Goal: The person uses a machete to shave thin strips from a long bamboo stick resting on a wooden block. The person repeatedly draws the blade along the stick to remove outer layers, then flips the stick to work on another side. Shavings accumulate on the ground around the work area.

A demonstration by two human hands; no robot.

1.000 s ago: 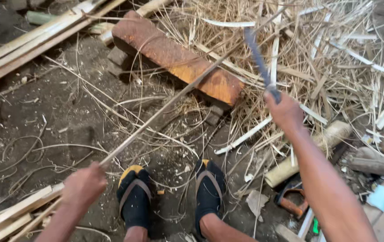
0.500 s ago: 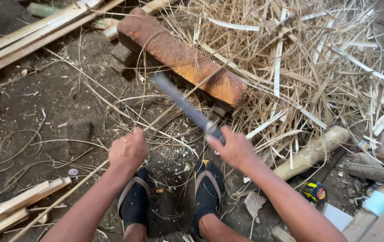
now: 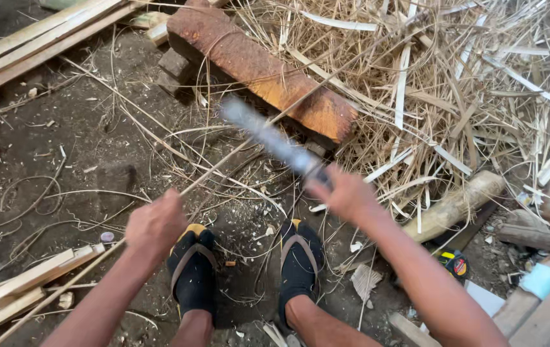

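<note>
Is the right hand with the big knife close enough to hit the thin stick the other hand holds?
Probably yes. The right hand holds the blade just above the thin stick, which the left hand grips. Nothing lies between them.

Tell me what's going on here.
A person stands on a dirt floor in black sandals. The left hand grips a long thin stick that slants up toward a rusty beam. The right hand holds a blurred long blade over the stick. Pale strips and shavings are heaped behind.
</note>
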